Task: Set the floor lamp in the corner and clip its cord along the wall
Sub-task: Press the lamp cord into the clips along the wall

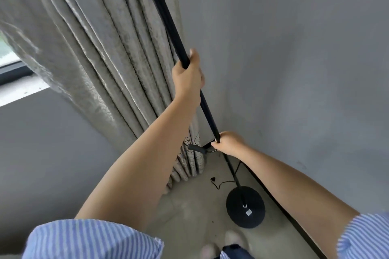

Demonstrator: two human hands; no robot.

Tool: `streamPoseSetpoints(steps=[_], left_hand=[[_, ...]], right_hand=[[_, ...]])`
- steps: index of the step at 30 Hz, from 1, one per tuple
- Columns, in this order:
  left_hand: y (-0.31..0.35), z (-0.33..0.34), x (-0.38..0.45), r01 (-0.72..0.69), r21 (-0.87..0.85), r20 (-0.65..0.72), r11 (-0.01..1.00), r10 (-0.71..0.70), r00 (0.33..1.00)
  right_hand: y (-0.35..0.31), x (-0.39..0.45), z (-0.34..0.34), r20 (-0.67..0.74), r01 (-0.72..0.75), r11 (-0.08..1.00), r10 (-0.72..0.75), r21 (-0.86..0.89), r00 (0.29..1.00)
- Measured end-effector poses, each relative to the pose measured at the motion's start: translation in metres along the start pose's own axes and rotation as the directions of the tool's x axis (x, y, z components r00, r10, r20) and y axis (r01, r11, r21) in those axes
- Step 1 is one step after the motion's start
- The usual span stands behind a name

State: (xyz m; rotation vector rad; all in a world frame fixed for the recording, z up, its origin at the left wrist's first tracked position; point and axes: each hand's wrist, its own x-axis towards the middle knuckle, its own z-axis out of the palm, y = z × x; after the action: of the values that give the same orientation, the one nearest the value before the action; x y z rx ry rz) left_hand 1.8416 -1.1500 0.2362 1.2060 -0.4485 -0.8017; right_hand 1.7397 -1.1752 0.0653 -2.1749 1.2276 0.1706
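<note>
matt black pole (pixel 168 27), shiny cloth curtain (pixel 101 48)

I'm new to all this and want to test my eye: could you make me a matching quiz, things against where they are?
Things:
1. left hand
2. right hand
3. round black lamp base
4. grey pleated curtain

Places:
A. flat on the floor
B. high on the thin black lamp pole
C. hanging left of the pole
D. low on the pole

Pairs: 1-B, 2-D, 3-A, 4-C

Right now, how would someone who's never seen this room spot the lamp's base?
Find the corner where the curtain meets the wall. On the floor there, a black pole runs down to the base. It is a flat black disc, unlike the thin cord beside it.
</note>
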Motion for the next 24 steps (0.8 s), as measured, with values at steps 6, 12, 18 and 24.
streamPoseSetpoints(steps=[6, 12, 18, 24], left_hand=[[-0.015, 0.019, 0.011, 0.021, 0.024, -0.079, 0.999, -0.019, 0.997], [-0.021, 0.033, 0.030, 0.018, 0.017, -0.154, 1.000, -0.015, 0.988], [-0.028, 0.057, 0.044, 0.027, 0.018, -0.197, 0.999, -0.023, 0.980], [-0.039, 0.081, 0.072, 0.028, -0.023, -0.267, 0.999, -0.033, 0.963]], right_hand=[[0.015, 0.005, -0.020, 0.115, 0.088, 0.994, -0.095, 0.064, 0.989], [0.077, -0.022, -0.068, 0.231, 0.069, 0.992, -0.043, -0.105, 0.972], [0.100, -0.054, -0.097, 0.264, 0.072, 0.997, -0.060, -0.036, 0.963], [0.117, -0.065, -0.119, 0.336, -0.127, 0.990, 0.102, 0.054, 0.936]])
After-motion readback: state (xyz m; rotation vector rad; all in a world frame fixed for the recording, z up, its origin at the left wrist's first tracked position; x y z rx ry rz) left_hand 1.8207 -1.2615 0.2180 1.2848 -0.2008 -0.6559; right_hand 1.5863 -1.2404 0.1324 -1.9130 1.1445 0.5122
